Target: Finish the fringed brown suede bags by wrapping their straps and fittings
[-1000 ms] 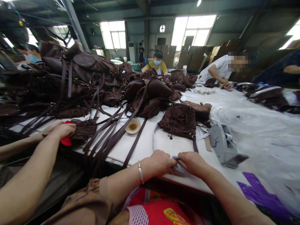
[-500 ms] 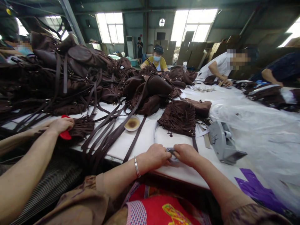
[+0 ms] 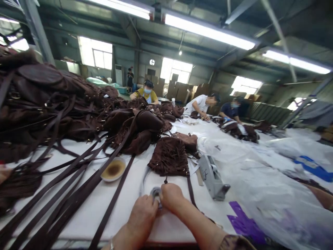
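My left hand (image 3: pixel 142 213) and my right hand (image 3: pixel 172 195) meet low over the white tabletop (image 3: pixel 140 225). Both close around a small grey coiled strip (image 3: pixel 155 191), whose exact kind I cannot make out. A thin grey length (image 3: pixel 142 180) runs from near it toward a dark brown fringed bag (image 3: pixel 170 156), which lies just beyond my hands. From the bag's right side a brown strap (image 3: pixel 191 191) hangs toward me, passing near my right wrist.
Brown bags (image 3: pixel 65 107) are piled at left, their straps (image 3: pixel 75 201) trailing forward. A bowl of brownish liquid (image 3: pixel 113 169), a grey tape dispenser (image 3: pixel 213 178), a purple piece (image 3: pixel 246 224) and plastic sheeting (image 3: pixel 241 166) lie around. Several people work across the table; another person's hand (image 3: pixel 3 173) is at far left.
The view has tilted up and swung right, so ceiling lights show and the neighbour's arms have mostly left the frame. My hands stay together on the grey coil.
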`<action>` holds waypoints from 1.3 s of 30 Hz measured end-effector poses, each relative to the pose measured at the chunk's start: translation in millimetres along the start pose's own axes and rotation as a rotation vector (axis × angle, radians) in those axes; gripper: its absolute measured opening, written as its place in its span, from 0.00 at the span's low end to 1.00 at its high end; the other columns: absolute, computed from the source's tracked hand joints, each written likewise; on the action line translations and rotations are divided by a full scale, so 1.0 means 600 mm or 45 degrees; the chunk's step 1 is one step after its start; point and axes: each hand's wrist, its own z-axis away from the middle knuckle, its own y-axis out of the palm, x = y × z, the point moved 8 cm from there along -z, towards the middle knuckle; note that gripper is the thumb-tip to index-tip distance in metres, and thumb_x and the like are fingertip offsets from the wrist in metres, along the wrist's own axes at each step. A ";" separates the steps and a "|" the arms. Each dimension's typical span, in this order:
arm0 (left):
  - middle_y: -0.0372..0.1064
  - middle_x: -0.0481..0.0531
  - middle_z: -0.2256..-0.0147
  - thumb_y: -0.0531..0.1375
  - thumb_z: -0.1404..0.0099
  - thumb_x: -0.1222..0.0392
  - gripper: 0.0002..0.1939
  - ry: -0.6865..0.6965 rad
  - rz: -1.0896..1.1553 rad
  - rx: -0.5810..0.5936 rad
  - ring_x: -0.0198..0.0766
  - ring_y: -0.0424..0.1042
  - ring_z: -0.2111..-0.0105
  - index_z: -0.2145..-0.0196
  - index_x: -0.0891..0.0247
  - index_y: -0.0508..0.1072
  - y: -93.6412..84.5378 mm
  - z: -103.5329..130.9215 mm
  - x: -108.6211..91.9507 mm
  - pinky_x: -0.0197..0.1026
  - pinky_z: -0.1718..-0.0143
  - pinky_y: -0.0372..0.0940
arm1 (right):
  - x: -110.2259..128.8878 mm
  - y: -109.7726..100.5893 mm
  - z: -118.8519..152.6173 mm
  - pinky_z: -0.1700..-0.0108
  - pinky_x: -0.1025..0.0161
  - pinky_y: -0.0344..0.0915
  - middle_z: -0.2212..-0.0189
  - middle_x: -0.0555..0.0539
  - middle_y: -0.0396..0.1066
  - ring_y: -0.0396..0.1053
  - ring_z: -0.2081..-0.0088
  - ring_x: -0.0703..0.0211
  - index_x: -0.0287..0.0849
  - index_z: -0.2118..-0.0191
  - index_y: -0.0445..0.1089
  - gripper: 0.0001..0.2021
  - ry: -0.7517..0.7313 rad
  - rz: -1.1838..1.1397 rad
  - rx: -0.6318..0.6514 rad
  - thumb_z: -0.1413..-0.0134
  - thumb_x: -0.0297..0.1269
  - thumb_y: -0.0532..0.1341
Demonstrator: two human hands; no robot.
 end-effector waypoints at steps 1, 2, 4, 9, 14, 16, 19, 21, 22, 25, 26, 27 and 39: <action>0.70 0.55 0.67 0.59 0.35 0.67 0.05 0.081 0.024 0.037 0.44 0.68 0.65 0.61 0.62 0.74 0.003 -0.005 0.007 0.44 0.64 0.63 | 0.005 -0.005 -0.008 0.60 0.57 0.68 0.62 0.34 0.78 0.76 0.59 0.44 0.36 0.58 0.77 0.16 -0.064 0.010 -0.007 0.43 0.37 0.55; 0.70 0.54 0.66 0.62 0.36 0.63 0.05 0.154 0.044 0.064 0.43 0.68 0.64 0.61 0.60 0.74 0.003 -0.010 0.017 0.43 0.63 0.63 | 0.010 -0.009 -0.016 0.60 0.57 0.68 0.62 0.35 0.78 0.76 0.58 0.44 0.37 0.59 0.77 0.15 -0.126 0.015 -0.012 0.44 0.38 0.56; 0.69 0.52 0.65 0.65 0.39 0.57 0.09 0.244 0.060 0.084 0.43 0.67 0.62 0.59 0.56 0.75 -0.002 -0.018 0.045 0.43 0.61 0.62 | 0.022 -0.017 -0.029 0.59 0.57 0.68 0.62 0.35 0.78 0.76 0.58 0.43 0.37 0.60 0.78 0.16 -0.280 0.041 -0.007 0.45 0.41 0.58; 0.67 0.51 0.67 0.67 0.42 0.51 0.08 0.226 0.082 0.043 0.41 0.66 0.64 0.65 0.54 0.78 0.016 -0.033 0.100 0.40 0.64 0.60 | 0.051 -0.024 -0.054 0.62 0.58 0.69 0.61 0.36 0.78 0.77 0.59 0.44 0.36 0.59 0.76 0.16 -0.536 0.089 -0.081 0.44 0.40 0.56; 0.67 0.52 0.66 0.65 0.38 0.55 0.08 0.084 0.053 -0.191 0.42 0.66 0.64 0.61 0.55 0.76 0.031 -0.034 0.089 0.39 0.66 0.62 | 0.007 -0.021 -0.065 0.60 0.58 0.69 0.62 0.37 0.78 0.77 0.59 0.44 0.40 0.57 0.76 0.19 -0.038 -0.139 -0.190 0.47 0.49 0.61; 0.67 0.53 0.67 0.63 0.36 0.56 0.08 0.037 0.040 -0.182 0.42 0.66 0.64 0.58 0.57 0.75 0.022 -0.031 0.077 0.40 0.66 0.62 | -0.005 -0.013 -0.057 0.61 0.58 0.69 0.63 0.37 0.79 0.77 0.60 0.44 0.40 0.59 0.76 0.17 0.111 -0.149 -0.144 0.47 0.47 0.60; 0.67 0.55 0.66 0.60 0.33 0.55 0.07 0.019 0.051 -0.004 0.43 0.66 0.63 0.60 0.60 0.75 0.002 -0.029 0.072 0.41 0.64 0.63 | -0.002 -0.006 -0.054 0.62 0.60 0.68 0.63 0.36 0.79 0.77 0.60 0.47 0.39 0.60 0.77 0.13 0.105 -0.058 -0.042 0.43 0.37 0.56; 0.66 0.54 0.62 0.60 0.33 0.51 0.12 0.096 0.096 0.105 0.43 0.65 0.60 0.55 0.57 0.73 -0.017 -0.028 0.074 0.42 0.62 0.63 | 0.003 -0.005 -0.063 0.60 0.58 0.67 0.63 0.35 0.78 0.76 0.59 0.45 0.39 0.60 0.77 0.13 -0.003 -0.075 -0.007 0.42 0.37 0.56; 0.65 0.54 0.61 0.59 0.32 0.50 0.12 0.129 0.114 0.150 0.43 0.64 0.60 0.54 0.56 0.73 -0.025 -0.027 0.078 0.42 0.61 0.63 | 0.005 -0.003 -0.069 0.59 0.58 0.66 0.62 0.34 0.78 0.76 0.59 0.45 0.39 0.60 0.76 0.13 -0.060 -0.096 0.010 0.42 0.38 0.56; 0.63 0.53 0.60 0.56 0.30 0.50 0.14 0.176 0.104 0.215 0.42 0.63 0.59 0.49 0.51 0.70 -0.042 -0.026 0.090 0.41 0.60 0.62 | 0.007 -0.001 -0.089 0.57 0.58 0.65 0.61 0.36 0.78 0.75 0.57 0.45 0.39 0.61 0.76 0.13 -0.196 -0.165 0.025 0.41 0.41 0.57; 0.63 0.53 0.60 0.55 0.29 0.51 0.14 0.172 0.085 0.222 0.43 0.62 0.58 0.49 0.51 0.70 -0.042 -0.027 0.091 0.41 0.60 0.62 | 0.006 -0.001 -0.094 0.56 0.59 0.65 0.61 0.37 0.78 0.75 0.57 0.46 0.40 0.61 0.76 0.13 -0.222 -0.184 0.019 0.41 0.42 0.57; 0.63 0.53 0.60 0.55 0.29 0.52 0.13 0.160 0.064 0.224 0.43 0.62 0.58 0.49 0.51 0.71 -0.041 -0.028 0.092 0.41 0.61 0.62 | 0.005 0.002 -0.096 0.55 0.60 0.65 0.61 0.38 0.77 0.74 0.56 0.48 0.40 0.62 0.75 0.13 -0.236 -0.195 0.012 0.40 0.42 0.57; 0.64 0.56 0.60 0.52 0.30 0.64 0.09 0.010 0.110 0.120 0.44 0.62 0.59 0.58 0.60 0.72 -0.025 -0.029 -0.002 0.43 0.60 0.64 | -0.059 0.072 0.146 0.52 0.54 0.67 0.61 0.40 0.71 0.70 0.57 0.50 0.41 0.52 0.68 0.12 -0.256 -0.829 -0.654 0.38 0.31 0.51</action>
